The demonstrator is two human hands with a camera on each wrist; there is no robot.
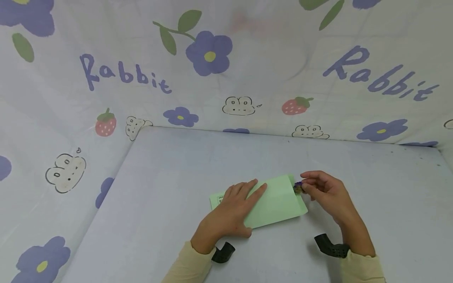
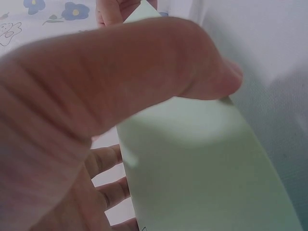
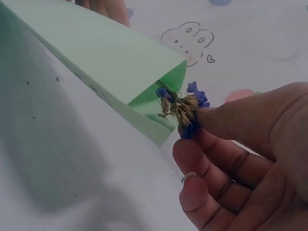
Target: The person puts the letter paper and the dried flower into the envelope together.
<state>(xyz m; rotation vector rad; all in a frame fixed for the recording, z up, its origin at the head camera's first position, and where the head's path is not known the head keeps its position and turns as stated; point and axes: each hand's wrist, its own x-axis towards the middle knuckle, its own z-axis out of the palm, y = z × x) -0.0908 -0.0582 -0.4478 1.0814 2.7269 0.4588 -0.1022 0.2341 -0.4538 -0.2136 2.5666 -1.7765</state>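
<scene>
A pale green paper envelope (image 1: 275,198) is held low over the white tabletop, its mouth gaping on the right. My left hand (image 1: 231,210) spans it from edge to edge, thumb at the near edge and fingers at the far one. In the left wrist view the thumb (image 2: 144,67) crosses over the envelope (image 2: 192,163). My right hand (image 1: 327,192) pinches a small bunch of dried flowers (image 3: 185,108), purple-blue with tan parts, between thumb and fingertips. The blooms sit just outside the envelope's mouth (image 3: 166,89), and thin stems reach inside it.
A white cloth backdrop (image 1: 269,70) with purple flowers, strawberries and rabbits rises behind and left of the tabletop (image 1: 184,169). Black curved pieces (image 1: 223,252) sit at both wrists by the cream sleeves (image 1: 192,263). Small dark specks (image 3: 57,79) dot the tabletop.
</scene>
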